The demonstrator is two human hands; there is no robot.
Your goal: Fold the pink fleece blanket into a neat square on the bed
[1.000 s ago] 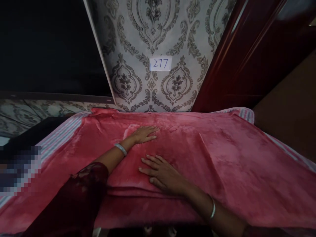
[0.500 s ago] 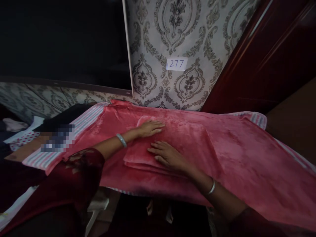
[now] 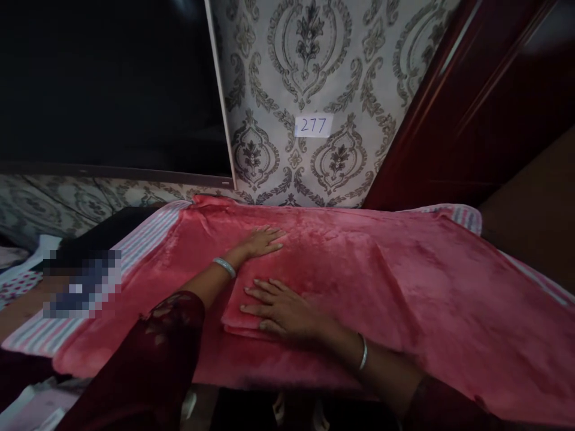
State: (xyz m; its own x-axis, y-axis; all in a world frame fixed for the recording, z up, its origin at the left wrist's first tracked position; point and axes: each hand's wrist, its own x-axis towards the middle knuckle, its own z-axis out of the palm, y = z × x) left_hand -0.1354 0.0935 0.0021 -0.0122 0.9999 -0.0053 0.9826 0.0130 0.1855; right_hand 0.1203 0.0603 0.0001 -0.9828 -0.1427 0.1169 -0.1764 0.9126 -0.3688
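A folded red plush bundle (image 3: pixel 341 281) lies in the middle of a larger red plush blanket (image 3: pixel 453 287), which is spread flat and has striped edges. My left hand (image 3: pixel 262 241) rests flat on the bundle's far left corner, fingers spread. Nearer to me, my right hand (image 3: pixel 285 311) presses palm down on the bundle's near left part, its fingers stretched out to the left. Neither hand grasps anything. Layered folds show along the bundle's near left edge; my right forearm hides part of its near side.
A large dark screen (image 3: pixel 108 90) is on the patterned wall (image 3: pixel 309 66) behind, beside a paper label (image 3: pixel 313 125) reading 277. Dark red glossy wood (image 3: pixel 471 114) stands at the right. A blurred-out item (image 3: pixel 83 284) lies on the striped edge at the left.
My right hand has slid left and toward me over the bundle. My left hand has shifted slightly left and stays flat. The camera view has tilted and moved a little.
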